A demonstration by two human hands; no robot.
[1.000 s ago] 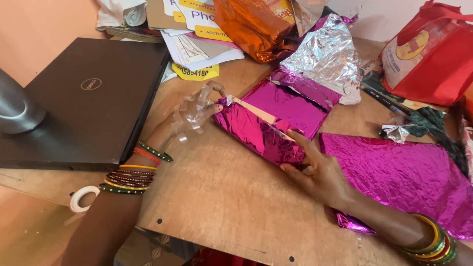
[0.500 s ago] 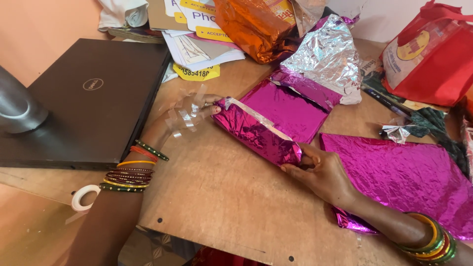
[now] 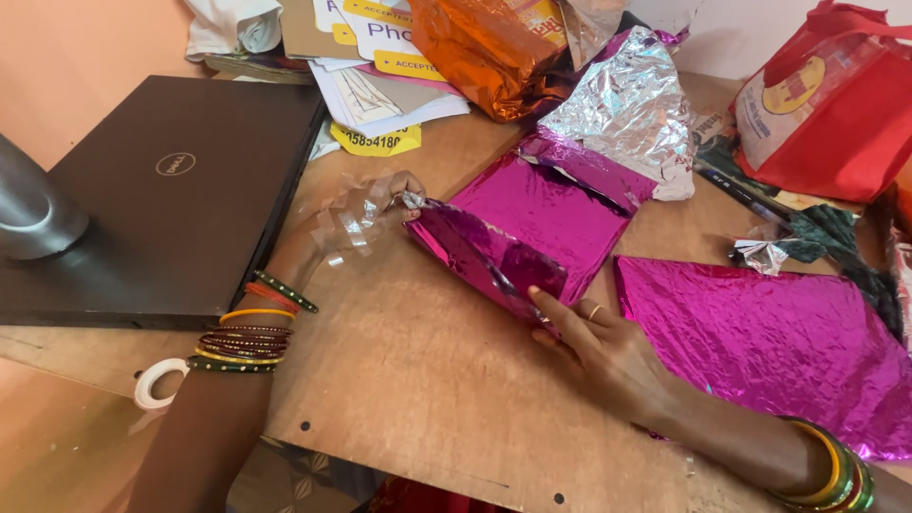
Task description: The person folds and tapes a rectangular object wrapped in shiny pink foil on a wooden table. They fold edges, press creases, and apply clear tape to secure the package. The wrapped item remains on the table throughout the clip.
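A box wrapped in shiny magenta foil [image 3: 483, 256] lies tilted on its edge on the wooden board [image 3: 418, 380]. My left hand [image 3: 347, 223] pinches the parcel's far end, and several strips of clear tape stick to the back of that hand. My right hand [image 3: 598, 347] grips the near end, its fingers pressed against the foil. Both wrists wear stacks of coloured bangles.
A closed dark laptop [image 3: 161, 190] sits at the left, with a tape roll [image 3: 157, 382] near the board's left edge. Loose magenta foil sheets [image 3: 779, 332], silver foil [image 3: 632, 109], orange foil [image 3: 484, 52], papers and a red bag [image 3: 836, 104] crowd the back and right.
The parcel has been rolled from lying flat with its taped seam up onto its edge. My right hand shifted from the end to the side of the parcel.
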